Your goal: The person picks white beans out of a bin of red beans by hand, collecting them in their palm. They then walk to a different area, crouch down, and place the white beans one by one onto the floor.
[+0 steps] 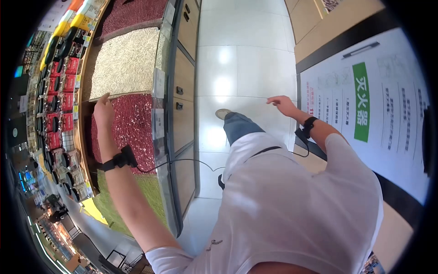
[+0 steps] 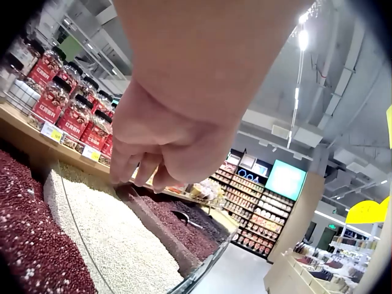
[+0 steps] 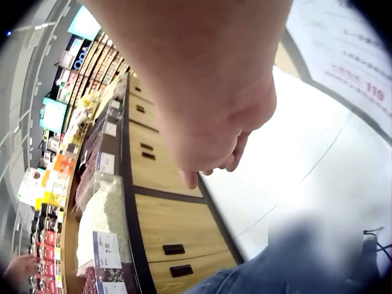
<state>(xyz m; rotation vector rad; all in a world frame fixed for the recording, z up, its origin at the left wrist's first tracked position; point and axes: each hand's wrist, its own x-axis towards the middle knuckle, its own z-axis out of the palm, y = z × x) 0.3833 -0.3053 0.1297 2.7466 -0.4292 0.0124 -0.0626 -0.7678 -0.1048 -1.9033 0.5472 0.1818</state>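
My left hand (image 1: 104,113) hangs over the bulk bins with relaxed fingers and holds nothing. Below it are dark red beans (image 1: 132,123) speckled with white bits, and its fingertips overlap the near edge of the cream-coloured grain (image 1: 125,59) in the head view. From the left wrist, the fingers (image 2: 144,165) droop in front of the grain bin. Over the aisle floor, my right hand (image 1: 284,106) is held out with loosely bent fingers and nothing in it. In the right wrist view its fingers (image 3: 190,179) point down past the wooden cabinet fronts.
Jars with red labels (image 1: 68,86) line a shelf behind the bins. Green beans (image 1: 121,196) lie nearest my body, and wooden drawers (image 1: 185,73) run under the bins. A white fire-extinguisher sign panel (image 1: 388,91) stands on my right. A metal scoop (image 2: 187,219) rests in a farther bin.
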